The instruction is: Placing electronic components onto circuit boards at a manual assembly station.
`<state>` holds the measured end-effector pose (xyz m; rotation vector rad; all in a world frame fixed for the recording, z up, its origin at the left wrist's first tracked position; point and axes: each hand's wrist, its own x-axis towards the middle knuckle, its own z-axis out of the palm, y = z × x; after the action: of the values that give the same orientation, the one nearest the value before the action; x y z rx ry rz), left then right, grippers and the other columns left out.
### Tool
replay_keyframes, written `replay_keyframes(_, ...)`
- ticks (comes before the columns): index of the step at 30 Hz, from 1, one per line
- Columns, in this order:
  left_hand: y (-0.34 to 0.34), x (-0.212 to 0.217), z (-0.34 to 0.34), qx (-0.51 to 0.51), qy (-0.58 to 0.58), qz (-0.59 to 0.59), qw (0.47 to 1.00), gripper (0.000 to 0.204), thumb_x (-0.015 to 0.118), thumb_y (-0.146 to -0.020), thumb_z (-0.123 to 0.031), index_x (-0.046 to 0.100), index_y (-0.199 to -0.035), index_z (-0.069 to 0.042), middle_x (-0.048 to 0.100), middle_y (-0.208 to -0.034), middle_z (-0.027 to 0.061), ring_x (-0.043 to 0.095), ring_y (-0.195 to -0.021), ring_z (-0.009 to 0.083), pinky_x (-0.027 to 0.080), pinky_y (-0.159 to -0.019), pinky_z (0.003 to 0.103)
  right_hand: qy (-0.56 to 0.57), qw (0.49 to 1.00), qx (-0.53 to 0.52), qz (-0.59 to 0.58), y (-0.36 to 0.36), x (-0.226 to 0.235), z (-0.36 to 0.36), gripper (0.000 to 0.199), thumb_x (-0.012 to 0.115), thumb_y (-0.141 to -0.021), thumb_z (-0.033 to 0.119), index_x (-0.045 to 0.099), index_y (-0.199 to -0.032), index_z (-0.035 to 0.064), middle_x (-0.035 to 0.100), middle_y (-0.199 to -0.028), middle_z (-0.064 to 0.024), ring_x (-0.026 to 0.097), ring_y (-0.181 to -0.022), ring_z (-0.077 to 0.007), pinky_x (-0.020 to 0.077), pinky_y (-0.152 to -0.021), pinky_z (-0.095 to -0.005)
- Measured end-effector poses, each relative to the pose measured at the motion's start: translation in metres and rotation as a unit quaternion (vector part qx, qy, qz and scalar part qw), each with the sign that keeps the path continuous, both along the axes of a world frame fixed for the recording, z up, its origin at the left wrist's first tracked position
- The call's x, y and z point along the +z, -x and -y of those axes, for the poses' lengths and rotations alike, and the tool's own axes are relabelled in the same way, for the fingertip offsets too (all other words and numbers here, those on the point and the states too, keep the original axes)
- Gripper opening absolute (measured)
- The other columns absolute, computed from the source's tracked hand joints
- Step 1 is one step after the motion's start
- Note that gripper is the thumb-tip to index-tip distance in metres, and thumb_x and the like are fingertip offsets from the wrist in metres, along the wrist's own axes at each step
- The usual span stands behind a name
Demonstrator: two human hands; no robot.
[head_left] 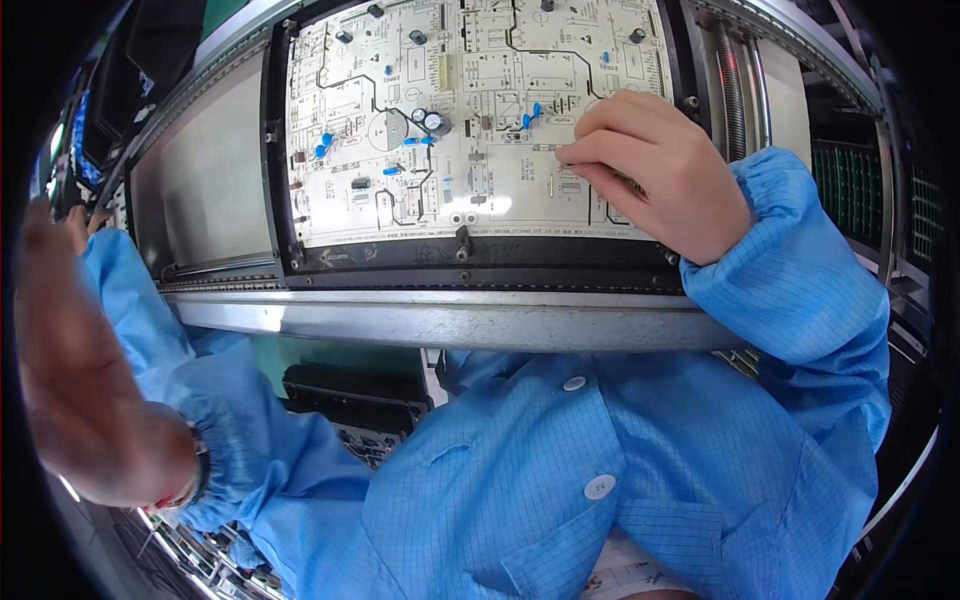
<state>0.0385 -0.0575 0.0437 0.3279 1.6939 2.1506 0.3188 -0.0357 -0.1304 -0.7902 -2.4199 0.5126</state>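
My right hand (655, 165) is over the right part of a white printed circuit board (520, 205), thumb and forefinger pinched together close to its surface. Whatever is between those fingertips, if anything, is too small to make out. Blue disc-shaped capacitors (531, 116) sit on the board just left of my fingers. Farther left stand two dark cylinder capacitors (436, 122) and more blue parts (323, 146). At the far left my left hand (95, 390) is raised off the board, smeared by motion; its fingers cannot be read.
A black frame (370, 262) holds the board, with a metal rail (450, 318) along its near side. A threaded shaft (729, 90) runs at the right. Another blue sleeve (130, 280) shows behind my left hand. Dark trays (350, 390) lie below the rail; green boards (848, 190) stand at right.
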Motion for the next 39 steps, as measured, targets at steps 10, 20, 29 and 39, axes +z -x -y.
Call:
replay_keyframes(10, -0.023, -0.067, -0.005, -0.693, 0.126, -0.155, 0.692, 0.043, 0.055, -0.088, -0.013, 0.048, -0.122, 0.011, 0.049, -0.128, 0.0225, 0.052, -0.117, 0.0263, 0.036, -0.106, 0.034, -0.181, 0.981, 0.058, 0.034, 0.013, -0.003, 0.007, 0.023, 0.064, -0.060, 0.002, 0.061, -0.082, -0.0044, 0.057, -0.084, -0.0107, 0.056, -0.081, -0.0249, 0.0490, -0.072, -0.0328)
replay_keyframes(20, -0.103, -0.118, -0.059, -0.636, 0.041, -0.394, 0.662, 0.031, 0.070, -0.073, 0.004, 0.062, -0.102, 0.002, 0.065, -0.099, 0.0062, 0.060, -0.086, 0.0103, 0.050, -0.077, 0.024, -0.152, 0.987, 0.032, 0.031, -0.031, 0.034, -0.009, 0.029, 0.060, -0.073, 0.004, 0.062, -0.101, -0.0025, 0.065, -0.098, -0.0125, 0.063, -0.090, -0.0239, 0.0465, -0.092, -0.0412)
replay_keyframes(29, -0.136, -0.162, -0.085, -0.617, 0.011, -0.443, 0.650, 0.033, 0.074, -0.064, 0.000, 0.065, -0.095, -0.005, 0.064, -0.079, 0.0071, 0.063, -0.074, 0.0162, 0.051, -0.069, 0.026, -0.068, 0.989, -0.107, 0.078, -0.111, 0.052, -0.034, 0.033, 0.051, -0.082, -0.009, 0.061, -0.112, 0.0001, 0.067, -0.097, -0.0130, 0.065, -0.091, -0.0245, 0.0424, -0.097, -0.0418)
replay_keyframes(39, -0.148, -0.150, -0.090, -0.633, 0.074, -0.437, 0.635, 0.035, 0.072, -0.067, 0.005, 0.063, -0.100, -0.001, 0.066, -0.086, 0.0054, 0.060, -0.076, 0.0113, 0.050, -0.072, 0.023, -0.459, 0.844, 0.040, -0.273, -0.124, -0.016, -0.092, 0.036, 0.060, -0.071, -0.001, 0.064, -0.108, -0.0005, 0.065, -0.073, -0.0087, 0.063, -0.066, -0.0222, 0.0490, -0.086, -0.0402)
